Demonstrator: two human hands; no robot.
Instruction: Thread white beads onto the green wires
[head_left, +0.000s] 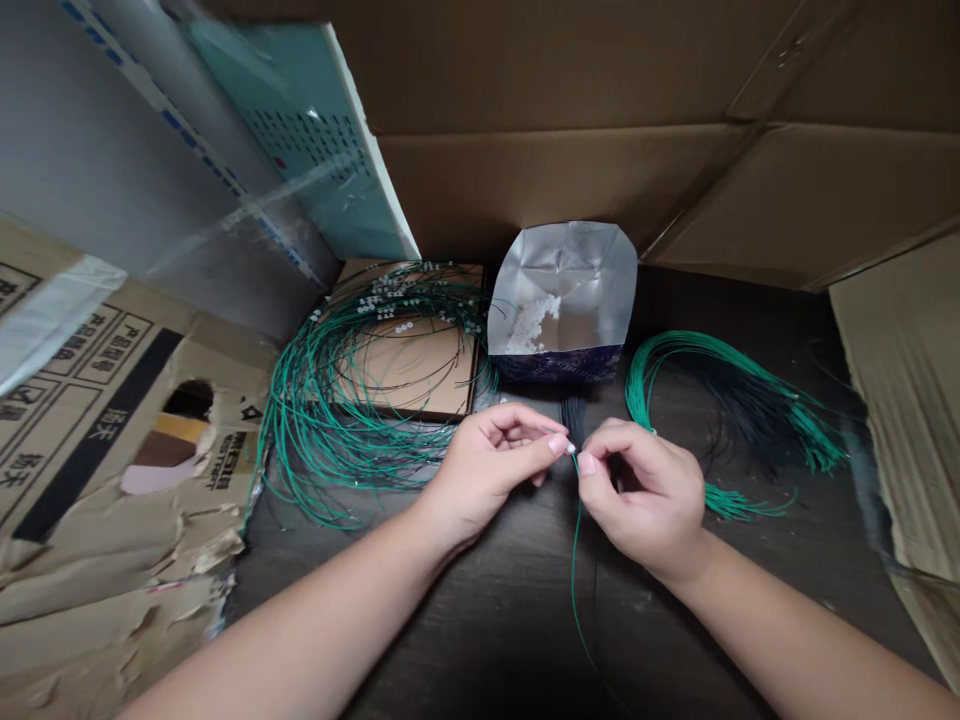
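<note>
Between thumb and forefinger, my left hand [506, 455] pinches a small white connector [571, 449]. Right beside it, my right hand [643, 487] pinches a green wire [575, 560] close to that connector. The wire's free length hangs down in a curve toward the front of the table. Just beyond my hands stands a foil-lined packet [577, 260], cut open, with a heap of small white pieces [535, 325] inside. A bundle of black wires [573, 415] lies between my hands and the packet, partly hidden.
Left, a large tangle of green and black wires [322, 430] with white ends lies over a flat cardboard box [416, 365]. Right, a looped bundle of green and black wires [697, 350] rests on the dark table [480, 620]. Cardboard walls [600, 90] enclose the back and sides.
</note>
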